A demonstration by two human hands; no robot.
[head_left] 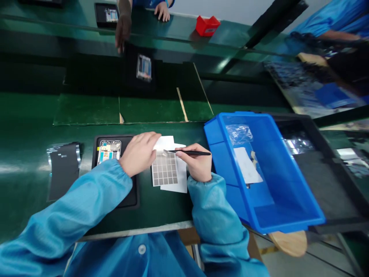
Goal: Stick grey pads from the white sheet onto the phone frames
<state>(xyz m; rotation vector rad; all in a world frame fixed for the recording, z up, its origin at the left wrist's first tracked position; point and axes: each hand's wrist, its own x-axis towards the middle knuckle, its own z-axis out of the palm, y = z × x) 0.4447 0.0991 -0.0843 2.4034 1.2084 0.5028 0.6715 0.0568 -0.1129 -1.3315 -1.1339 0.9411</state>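
A sheet of small grey square stickers [165, 172] lies on white paper [182, 179] on the green bench. My left hand [140, 152] is closed at the sheet's upper left edge, its fingertips by a white, lifted-looking part. In my right hand [197, 161] is a pair of black tweezers [198, 153], held like a pen. Their tips touch the upper rows of the sheet; whether a sticker is between them I cannot make out. Left of the sheet, partly under my left arm, a black tray [134, 198] bears an opened phone [109, 151].
A blue bin [230, 192] with paper and clear plastic stands at right, beside a dark tray [325, 181]. A dark strip with shiny edges [63, 165] lies at left. Across the bench are another phone [144, 68], a red box [207, 26] and a co-worker's hands [163, 10].
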